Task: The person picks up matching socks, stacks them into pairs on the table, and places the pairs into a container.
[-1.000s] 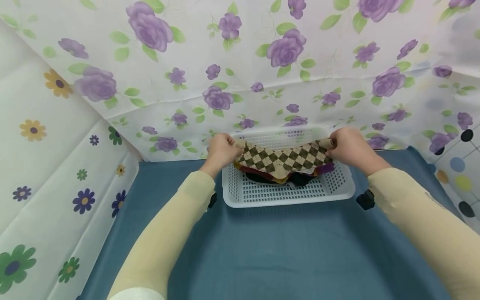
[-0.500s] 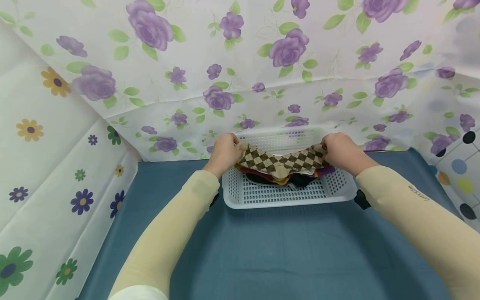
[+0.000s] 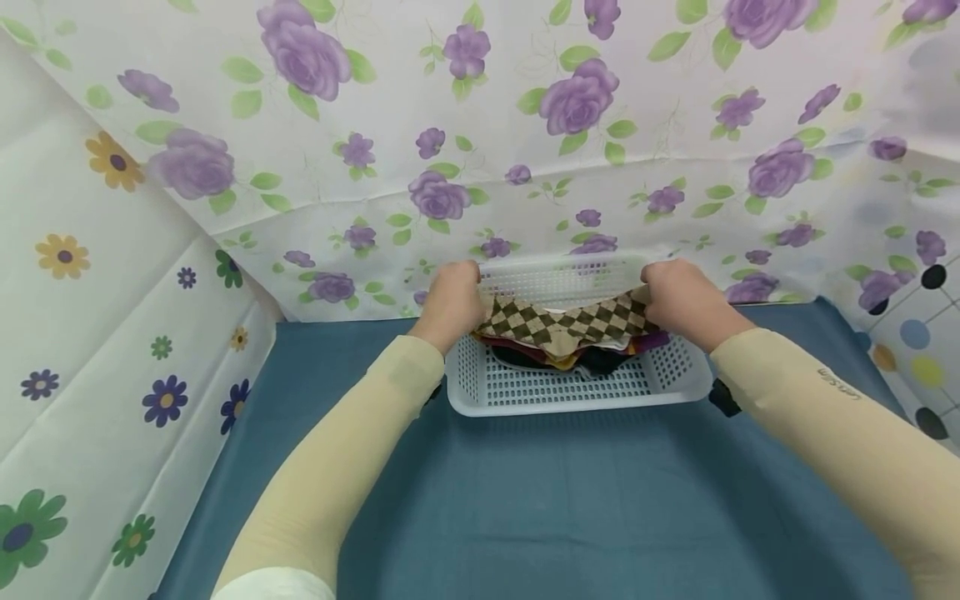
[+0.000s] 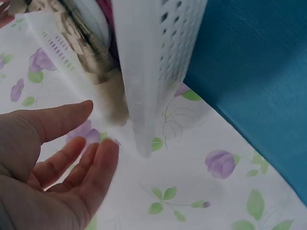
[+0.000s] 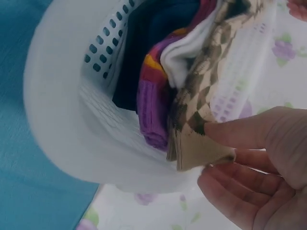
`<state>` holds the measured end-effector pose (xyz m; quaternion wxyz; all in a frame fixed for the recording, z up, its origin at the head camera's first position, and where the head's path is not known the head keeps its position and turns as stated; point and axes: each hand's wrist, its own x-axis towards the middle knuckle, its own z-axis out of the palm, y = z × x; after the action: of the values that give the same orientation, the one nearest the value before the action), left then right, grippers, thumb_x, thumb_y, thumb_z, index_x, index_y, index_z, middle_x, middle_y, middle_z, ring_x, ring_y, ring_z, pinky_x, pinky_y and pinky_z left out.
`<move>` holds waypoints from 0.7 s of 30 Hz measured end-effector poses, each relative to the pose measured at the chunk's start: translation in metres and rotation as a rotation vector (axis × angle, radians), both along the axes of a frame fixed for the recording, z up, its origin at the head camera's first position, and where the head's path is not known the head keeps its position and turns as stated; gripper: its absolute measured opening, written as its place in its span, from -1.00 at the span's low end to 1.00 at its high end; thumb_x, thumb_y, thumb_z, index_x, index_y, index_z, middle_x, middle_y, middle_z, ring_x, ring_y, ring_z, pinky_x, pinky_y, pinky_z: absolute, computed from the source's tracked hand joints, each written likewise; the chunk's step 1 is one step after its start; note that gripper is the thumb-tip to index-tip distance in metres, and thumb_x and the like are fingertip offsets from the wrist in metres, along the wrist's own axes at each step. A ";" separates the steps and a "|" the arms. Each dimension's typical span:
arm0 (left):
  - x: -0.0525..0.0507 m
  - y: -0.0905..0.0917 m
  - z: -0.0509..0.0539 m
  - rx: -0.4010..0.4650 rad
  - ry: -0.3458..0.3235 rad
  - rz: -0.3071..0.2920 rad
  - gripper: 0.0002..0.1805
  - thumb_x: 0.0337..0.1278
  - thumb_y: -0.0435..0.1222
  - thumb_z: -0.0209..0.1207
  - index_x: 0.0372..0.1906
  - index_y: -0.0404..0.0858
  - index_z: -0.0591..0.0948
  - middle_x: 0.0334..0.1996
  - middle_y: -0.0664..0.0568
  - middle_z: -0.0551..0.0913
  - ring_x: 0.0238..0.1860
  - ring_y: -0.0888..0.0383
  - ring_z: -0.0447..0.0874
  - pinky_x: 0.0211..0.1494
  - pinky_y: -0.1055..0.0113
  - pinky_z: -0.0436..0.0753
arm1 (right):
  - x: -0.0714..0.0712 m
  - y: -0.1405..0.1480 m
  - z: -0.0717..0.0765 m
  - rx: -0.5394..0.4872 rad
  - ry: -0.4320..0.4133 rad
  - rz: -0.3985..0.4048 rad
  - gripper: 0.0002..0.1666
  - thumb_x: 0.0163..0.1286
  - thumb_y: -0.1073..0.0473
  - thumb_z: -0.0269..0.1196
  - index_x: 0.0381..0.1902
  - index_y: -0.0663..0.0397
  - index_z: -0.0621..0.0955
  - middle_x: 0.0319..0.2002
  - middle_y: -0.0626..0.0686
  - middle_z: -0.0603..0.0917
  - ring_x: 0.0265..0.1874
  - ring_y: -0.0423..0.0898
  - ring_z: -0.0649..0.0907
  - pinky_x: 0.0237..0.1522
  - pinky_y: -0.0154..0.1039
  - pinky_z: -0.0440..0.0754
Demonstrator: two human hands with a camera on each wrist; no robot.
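Note:
A tan and dark brown checkered sock (image 3: 570,325) sags across the white basket (image 3: 570,407), on top of a pile of other socks. My right hand (image 3: 686,300) pinches its right end; in the right wrist view the thumb (image 5: 240,127) presses on the tan edge with fingers behind it. At the sock's left end is my left hand (image 3: 450,304). The left wrist view shows that hand's thumb and fingers (image 4: 105,158) parted, with nothing between them, just short of the sock's tan tip (image 4: 111,98).
A purple sock (image 5: 152,112), a white one (image 5: 177,62) and dark ones lie beneath in the basket. The basket stands on blue cloth (image 3: 540,500), against a wall sheet (image 3: 360,150) printed with purple flowers.
My right hand has shifted slightly left with its end of the sock. My left hand, which pinched the other end, has let go and turned over a little. The basket stays in place.

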<state>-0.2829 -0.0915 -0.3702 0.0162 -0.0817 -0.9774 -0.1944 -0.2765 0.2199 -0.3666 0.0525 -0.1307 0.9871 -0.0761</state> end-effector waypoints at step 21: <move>-0.007 0.009 -0.013 -0.285 -0.249 -0.250 -0.77 -0.03 -0.40 0.30 -0.19 -0.26 0.65 -0.32 0.01 0.66 -0.28 0.15 0.62 -0.13 0.29 0.63 | 0.000 -0.010 -0.025 0.127 -0.048 0.215 -0.81 0.20 0.41 0.22 -0.23 0.14 0.66 -0.35 0.10 0.68 -0.38 -0.03 0.65 -0.27 -0.07 0.64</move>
<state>-0.2895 -0.0821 -0.3836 -0.1402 -0.1790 -0.9717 -0.0635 -0.2768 0.2097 -0.3911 0.0922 -0.2305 0.9686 -0.0105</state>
